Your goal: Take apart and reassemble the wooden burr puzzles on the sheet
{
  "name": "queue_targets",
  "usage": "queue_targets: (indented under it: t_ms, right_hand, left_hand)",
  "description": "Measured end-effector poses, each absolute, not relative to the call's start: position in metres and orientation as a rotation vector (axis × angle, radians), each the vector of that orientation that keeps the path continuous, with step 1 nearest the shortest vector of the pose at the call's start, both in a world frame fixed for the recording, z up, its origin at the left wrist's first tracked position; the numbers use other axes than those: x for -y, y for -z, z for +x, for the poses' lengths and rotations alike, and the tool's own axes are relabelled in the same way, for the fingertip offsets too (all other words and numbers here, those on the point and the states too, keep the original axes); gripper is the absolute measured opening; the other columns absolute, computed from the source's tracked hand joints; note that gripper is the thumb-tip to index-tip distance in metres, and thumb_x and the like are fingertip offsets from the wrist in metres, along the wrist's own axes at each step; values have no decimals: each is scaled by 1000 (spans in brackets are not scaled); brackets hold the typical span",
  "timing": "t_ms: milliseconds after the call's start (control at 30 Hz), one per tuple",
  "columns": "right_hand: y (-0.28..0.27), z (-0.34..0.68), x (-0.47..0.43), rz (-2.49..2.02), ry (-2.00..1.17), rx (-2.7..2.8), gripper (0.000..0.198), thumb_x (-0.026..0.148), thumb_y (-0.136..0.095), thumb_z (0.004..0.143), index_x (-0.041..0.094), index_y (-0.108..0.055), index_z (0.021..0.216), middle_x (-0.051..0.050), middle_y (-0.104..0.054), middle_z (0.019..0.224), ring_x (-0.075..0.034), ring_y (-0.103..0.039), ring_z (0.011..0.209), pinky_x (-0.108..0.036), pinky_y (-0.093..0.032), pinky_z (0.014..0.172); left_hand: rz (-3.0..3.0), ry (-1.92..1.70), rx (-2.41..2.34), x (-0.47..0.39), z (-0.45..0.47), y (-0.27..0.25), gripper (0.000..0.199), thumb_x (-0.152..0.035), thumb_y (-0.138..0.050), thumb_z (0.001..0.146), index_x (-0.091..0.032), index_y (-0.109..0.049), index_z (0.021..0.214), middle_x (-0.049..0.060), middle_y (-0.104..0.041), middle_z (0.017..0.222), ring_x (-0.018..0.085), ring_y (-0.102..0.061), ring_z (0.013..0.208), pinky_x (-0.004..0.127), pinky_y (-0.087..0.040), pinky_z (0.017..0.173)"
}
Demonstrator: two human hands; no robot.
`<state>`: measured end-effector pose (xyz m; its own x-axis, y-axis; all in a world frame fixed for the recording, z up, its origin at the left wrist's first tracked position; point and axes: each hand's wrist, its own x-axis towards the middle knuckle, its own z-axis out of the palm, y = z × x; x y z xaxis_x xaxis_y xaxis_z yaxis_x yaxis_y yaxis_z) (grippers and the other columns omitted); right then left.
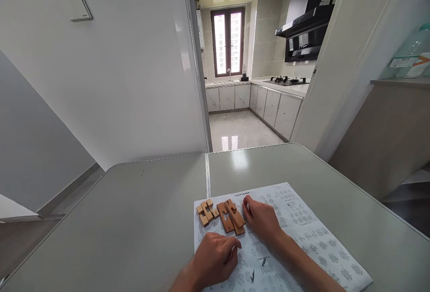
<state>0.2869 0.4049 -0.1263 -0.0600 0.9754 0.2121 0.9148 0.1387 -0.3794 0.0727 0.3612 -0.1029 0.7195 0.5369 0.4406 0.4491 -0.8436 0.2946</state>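
On a printed sheet lie several wooden puzzle pieces. The darker brown notched strips are stacked crosswise over one another, and the lighter notched blocks sit to their left. Just right of the brown strips rests my right hand, its fingers curled in on the paper with no piece visible in them. My left hand is loosely curled below the pieces, apart from them. A gap shows between its thumb and forefinger, with nothing seen there. Both palms are hidden.
The sheet lies on a grey-green table with a seam running across it. Beyond the table, a doorway opens on a kitchen with a gas hob and a range hood. A large plastic bottle stands on a ledge at right.
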Motion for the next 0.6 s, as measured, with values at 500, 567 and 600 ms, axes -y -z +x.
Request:
queue_targets:
  t_ms: [500, 567, 600]
  right_hand:
    - [129, 287, -406, -1787, -215, 1998, 15, 22, -47, 103, 22, -56, 91, 1, -71, 70, -18, -68, 64, -29, -26, 59]
    - [130, 287, -406, -1790, -213, 1997, 15, 22, -47, 104, 22, -56, 92, 2, -71, 69, -18, -68, 63, -29, -26, 58]
    - [130, 287, -406, -1791, -212, 1996, 15, 22, -47, 103, 22, -56, 92, 2, -71, 69, -17, -68, 63, -29, -26, 58]
  left_hand:
    - [2764, -817, -790, -361, 73, 104, 21, -6, -52, 80, -22, -59, 92, -6, -62, 57, 13, -60, 45, 25, -37, 52]
    - [2762, -829, -798, -361, 74, 103, 22, -6, -52, 79, -23, -59, 92, -6, -62, 56, 13, -60, 45, 25, -37, 53]
    - [2759, -836, -805, -361, 74, 103, 23, -6, -52, 79, -23, -59, 92, -6, -61, 55, 13, -60, 45, 26, -37, 53]
